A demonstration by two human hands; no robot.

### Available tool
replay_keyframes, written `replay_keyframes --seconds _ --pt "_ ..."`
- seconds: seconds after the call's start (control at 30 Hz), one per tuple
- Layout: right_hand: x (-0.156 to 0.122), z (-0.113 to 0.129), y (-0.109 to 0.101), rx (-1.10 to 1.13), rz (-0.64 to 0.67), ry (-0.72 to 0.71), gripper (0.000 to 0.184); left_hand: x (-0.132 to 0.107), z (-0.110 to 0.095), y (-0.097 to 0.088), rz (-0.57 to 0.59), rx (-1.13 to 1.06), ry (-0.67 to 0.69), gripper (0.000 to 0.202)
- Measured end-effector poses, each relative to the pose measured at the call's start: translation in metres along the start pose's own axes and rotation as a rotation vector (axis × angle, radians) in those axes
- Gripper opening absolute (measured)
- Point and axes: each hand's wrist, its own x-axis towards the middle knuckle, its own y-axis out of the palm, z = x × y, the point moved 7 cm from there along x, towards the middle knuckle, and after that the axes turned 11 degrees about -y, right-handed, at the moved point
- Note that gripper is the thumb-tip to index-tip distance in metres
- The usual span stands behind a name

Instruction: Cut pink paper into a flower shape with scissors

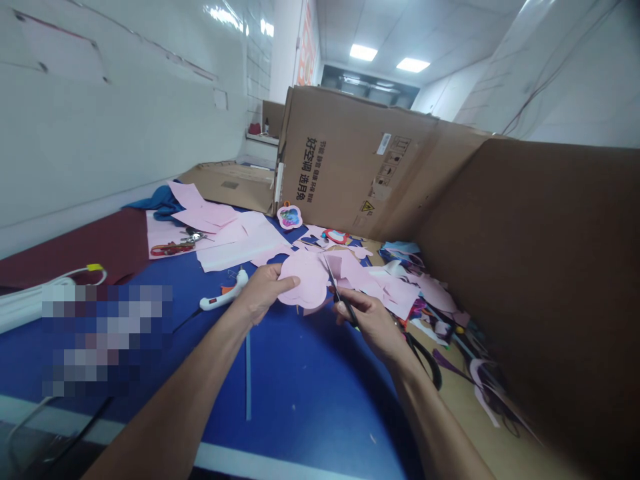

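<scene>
Between thumb and fingers, my left hand (267, 288) grips a pink flower-shaped paper piece (306, 277) with a scalloped outline. My right hand (367, 317) is closed around black-handled scissors (345, 301). Their blades point up and away, along the right edge of the pink paper, where a loose strip (340, 265) curls off. Both hands are above the blue table top (300, 393). Just left of my left hand lies a white hot glue gun (223, 293). A flower-shaped piece with a colourful centre (289, 217) leans near the cardboard behind.
A large cardboard box (360, 160) walls off the back and right. Pink paper sheets (210, 217) and red-handled scissors (173, 249) lie at the back left. Paper scraps and ribbons (425, 300) are heaped on the right. A white power strip (30, 307) sits at the left.
</scene>
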Motion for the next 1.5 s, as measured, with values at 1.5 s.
replay_keyframes --seconds 1.5 --pt "-0.0003 0.0052 0.0013 -0.031 0.038 0.04 0.059 -0.0019 -0.0077 -0.0017 0.0 -0.035 0.026 0.037"
